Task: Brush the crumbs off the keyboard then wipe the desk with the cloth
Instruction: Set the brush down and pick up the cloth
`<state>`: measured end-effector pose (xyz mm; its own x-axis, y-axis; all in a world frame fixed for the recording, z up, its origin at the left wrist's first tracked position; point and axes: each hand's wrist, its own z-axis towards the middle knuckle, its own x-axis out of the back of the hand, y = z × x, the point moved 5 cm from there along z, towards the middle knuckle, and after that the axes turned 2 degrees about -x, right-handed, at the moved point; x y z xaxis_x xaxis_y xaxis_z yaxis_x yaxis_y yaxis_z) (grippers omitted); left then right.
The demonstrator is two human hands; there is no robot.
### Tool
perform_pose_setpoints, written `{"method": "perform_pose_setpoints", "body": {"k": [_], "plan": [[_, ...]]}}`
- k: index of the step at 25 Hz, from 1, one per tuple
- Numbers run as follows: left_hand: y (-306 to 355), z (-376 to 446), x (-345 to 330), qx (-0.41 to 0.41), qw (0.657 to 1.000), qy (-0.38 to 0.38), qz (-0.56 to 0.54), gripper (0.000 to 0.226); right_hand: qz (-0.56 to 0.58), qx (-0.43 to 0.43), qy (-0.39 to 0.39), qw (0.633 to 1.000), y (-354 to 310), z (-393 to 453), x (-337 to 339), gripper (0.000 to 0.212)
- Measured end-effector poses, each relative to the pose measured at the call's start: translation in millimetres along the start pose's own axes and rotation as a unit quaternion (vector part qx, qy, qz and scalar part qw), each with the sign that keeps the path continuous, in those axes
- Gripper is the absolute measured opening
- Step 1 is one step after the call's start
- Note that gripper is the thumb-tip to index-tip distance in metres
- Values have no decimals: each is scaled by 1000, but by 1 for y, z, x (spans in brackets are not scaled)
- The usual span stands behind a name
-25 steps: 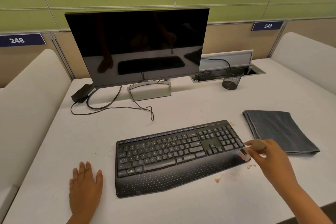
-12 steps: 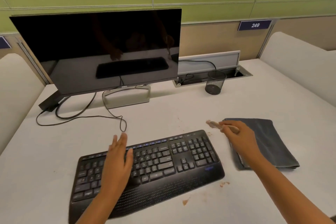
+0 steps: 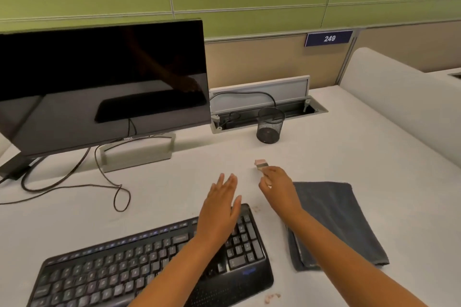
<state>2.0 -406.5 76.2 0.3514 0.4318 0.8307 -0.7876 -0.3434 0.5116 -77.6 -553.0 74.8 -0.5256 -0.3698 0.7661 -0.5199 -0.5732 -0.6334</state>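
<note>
Black keyboard (image 3: 139, 264) lies at the near edge of the desk (image 3: 374, 164). The right hand (image 3: 278, 188) has its grip closed on a small brush (image 3: 262, 166) beyond it; the left hand (image 3: 219, 209) hovers flat, fingers spread. Crumbs (image 3: 272, 298) sit by the front edge; a careless sweep could push them onto the folded grey cloth (image 3: 334, 219).

Ahead of my fingers the white desk (image 3: 324, 157) lies open between the monitor stand (image 3: 139, 154) on the left and the mesh cup (image 3: 270, 126) toward the back, with more bare room running right toward the padded divider (image 3: 399, 112). The keyboard (image 3: 154, 271) fills the near left, the folded cloth (image 3: 334, 219) the near right, leaving a narrow lane between them with crumbs (image 3: 272, 297) at its near end. A looping cable (image 3: 117, 189) sprawls over the left of the desk, and the monitor (image 3: 99, 82) walls off the back left.
</note>
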Motion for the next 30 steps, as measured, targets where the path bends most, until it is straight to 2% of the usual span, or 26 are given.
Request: {"method": "perform_pose_setpoints", "body": {"k": [8,12,15,18,20,22,24,25,27,30], "plan": [[5,72,-48,26,991,-100,83,57,-50,50,-50,996,18,54,-23,41],[8,96,-65,36,992,-110,52,99,-35,55,-90,994,26,76,-36,41],[5,105,-77,55,991,-111,47,109,-63,40,-97,993,41,84,-45,42],[6,108,-84,51,991,-113,43,119,-61,32,-69,995,44,84,-45,33],[15,106,-84,63,992,-104,17,116,-20,13,-64,998,46,82,-36,29],[26,100,-84,93,992,-87,-24,106,1,-9,-48,999,53,76,-17,36],[38,94,-83,97,992,-81,-14,97,18,-42,-36,998,68,60,11,43],[44,91,-84,82,992,-93,34,90,28,-64,-41,997,78,47,27,45],[51,83,-88,84,972,-176,134,71,29,-119,-45,991,100,16,61,49],[72,68,-96,126,948,-256,144,68,-104,-233,-31,966,140,-35,101,54]]}}
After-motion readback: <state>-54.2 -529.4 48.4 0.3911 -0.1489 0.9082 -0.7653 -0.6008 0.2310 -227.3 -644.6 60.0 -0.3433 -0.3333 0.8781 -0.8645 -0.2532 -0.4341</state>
